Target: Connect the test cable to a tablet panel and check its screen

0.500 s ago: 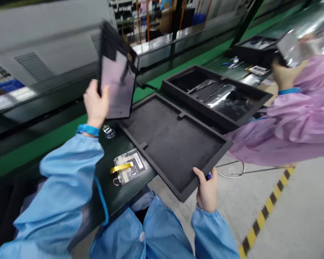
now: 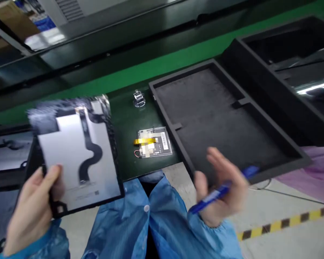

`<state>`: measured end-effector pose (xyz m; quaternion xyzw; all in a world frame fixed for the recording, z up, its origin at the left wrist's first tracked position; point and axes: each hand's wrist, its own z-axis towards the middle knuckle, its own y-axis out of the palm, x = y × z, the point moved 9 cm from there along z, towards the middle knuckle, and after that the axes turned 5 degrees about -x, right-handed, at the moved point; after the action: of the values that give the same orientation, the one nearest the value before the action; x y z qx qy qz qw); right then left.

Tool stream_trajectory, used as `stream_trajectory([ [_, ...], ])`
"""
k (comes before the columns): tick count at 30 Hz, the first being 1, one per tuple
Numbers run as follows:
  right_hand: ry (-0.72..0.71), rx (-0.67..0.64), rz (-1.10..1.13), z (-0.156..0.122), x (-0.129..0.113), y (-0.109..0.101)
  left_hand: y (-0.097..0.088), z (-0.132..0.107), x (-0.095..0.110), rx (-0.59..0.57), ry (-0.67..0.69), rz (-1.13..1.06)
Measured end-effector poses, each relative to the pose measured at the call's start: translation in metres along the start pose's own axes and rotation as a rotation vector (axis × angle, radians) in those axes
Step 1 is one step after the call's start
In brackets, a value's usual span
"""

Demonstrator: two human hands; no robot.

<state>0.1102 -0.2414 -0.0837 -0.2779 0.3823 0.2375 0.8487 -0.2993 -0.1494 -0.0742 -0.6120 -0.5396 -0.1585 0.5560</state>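
On the dark green workbench, the empty foam tray lies just beyond the right hand clasping a blue pen, while the left hand grips the display panel, not yet placed.

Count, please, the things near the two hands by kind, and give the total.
Foam trays: 2, an empty one and a second one behind it
Flat panel: 1, held by the left hand
Blue pen: 1, in the right hand
Small circuit board with yellow tape: 1
Small clear piece: 1
Total: 6
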Motion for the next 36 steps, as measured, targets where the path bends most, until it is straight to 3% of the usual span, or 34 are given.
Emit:
stream_trajectory([
  [2, -0.113, -0.369, 0.014, -0.007, -0.012, 0.065, 0.012, 0.004, -0.019, -0.080, -0.092, -0.097],
  [4, -0.196, -0.653, -0.030, -0.024, -0.014, 0.121, 0.019, 0.013, -0.031, -0.122, -0.101, -0.133],
  [7, -0.146, -0.801, -0.109, -0.039, 0.003, 0.167, 0.024, 0.027, -0.048, -0.147, -0.102, -0.148],
  [11, -0.047, -0.769, -0.109, -0.038, 0.021, 0.176, 0.040, 0.035, -0.058, -0.221, -0.084, -0.185],
  [22, -0.096, -0.675, -0.183, -0.008, 0.039, 0.158, 0.091, 0.037, -0.050, -0.471, -0.024, -0.227],
  [24, -0.098, -0.641, -0.187, -0.004, 0.030, 0.145, 0.101, 0.037, -0.053, -0.476, -0.054, -0.254],
  [26, -0.088, -0.528, -0.186, 0.004, 0.018, 0.115, 0.111, 0.038, -0.057, -0.456, -0.055, -0.278],
  [29, -0.026, -0.130, -0.249, 0.020, 0.012, 0.032, 0.122, 0.042, -0.052, -0.389, 0.071, -0.286],
  [31, 0.015, 0.134, -0.366, 0.021, 0.023, -0.030, 0.124, 0.042, -0.043, -0.312, 0.202, -0.275],
  [32, 0.039, 0.182, -0.415, 0.020, 0.034, -0.052, 0.122, 0.039, -0.036, -0.259, 0.281, -0.244],
  [36, 0.583, 0.320, -0.363, -0.002, 0.131, -0.120, 0.115, 0.010, 0.001, -0.070, 0.681, 0.136],
])
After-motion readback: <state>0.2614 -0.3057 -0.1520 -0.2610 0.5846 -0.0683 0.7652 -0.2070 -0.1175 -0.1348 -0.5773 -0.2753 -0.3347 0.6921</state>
